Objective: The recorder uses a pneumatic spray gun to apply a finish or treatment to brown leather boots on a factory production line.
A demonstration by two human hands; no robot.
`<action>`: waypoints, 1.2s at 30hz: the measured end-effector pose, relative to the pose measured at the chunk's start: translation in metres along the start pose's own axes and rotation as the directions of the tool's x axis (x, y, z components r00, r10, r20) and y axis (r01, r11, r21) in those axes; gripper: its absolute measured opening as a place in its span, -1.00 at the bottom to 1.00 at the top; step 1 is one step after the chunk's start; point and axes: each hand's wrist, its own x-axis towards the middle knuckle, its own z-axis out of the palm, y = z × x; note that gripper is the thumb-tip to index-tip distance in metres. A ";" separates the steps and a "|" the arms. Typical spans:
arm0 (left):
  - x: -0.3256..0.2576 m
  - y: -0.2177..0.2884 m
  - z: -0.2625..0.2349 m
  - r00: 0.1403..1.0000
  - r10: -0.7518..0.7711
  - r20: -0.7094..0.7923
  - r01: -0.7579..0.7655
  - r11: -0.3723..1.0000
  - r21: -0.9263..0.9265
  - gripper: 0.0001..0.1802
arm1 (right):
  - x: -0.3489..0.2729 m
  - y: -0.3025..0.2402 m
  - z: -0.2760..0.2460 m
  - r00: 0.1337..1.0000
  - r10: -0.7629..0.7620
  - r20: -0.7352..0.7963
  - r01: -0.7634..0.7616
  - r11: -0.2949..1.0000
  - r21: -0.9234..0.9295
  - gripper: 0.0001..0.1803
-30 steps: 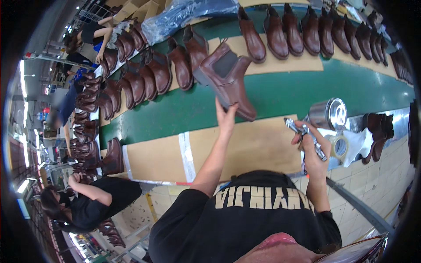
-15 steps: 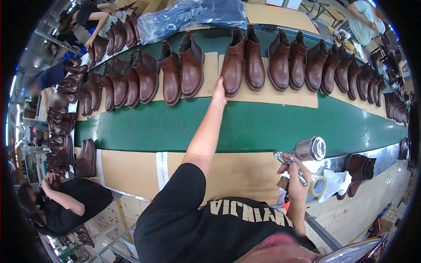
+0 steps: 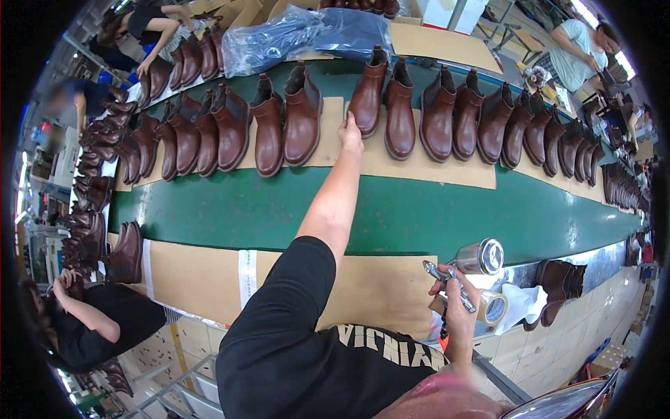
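Left hand [image 3: 352, 134] has fingers clamped on brown boot [image 3: 370, 87], upper centre, which could knock the neighbouring boot [image 3: 400, 122] if swung right; right hand [image 3: 459, 320] fingers wrap spray gun [image 3: 438, 273], lower right, whose tilted cup [image 3: 479, 258] might leak

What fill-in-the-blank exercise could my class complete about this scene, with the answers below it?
1. The left hand grips a boot coloured ____.
2. The right hand holds a spray gun; a roll of tape lies to that hand's ____.
3. Between the sheets of cardboard, the table is coloured ____.
Missing words: brown; right; green.
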 end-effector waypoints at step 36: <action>-0.036 0.092 -0.123 0.898 -0.131 -0.421 0.069 0.985 -0.160 -0.41 | -0.012 0.002 0.013 0.997 -0.004 0.081 0.003 1.000 0.012 -0.67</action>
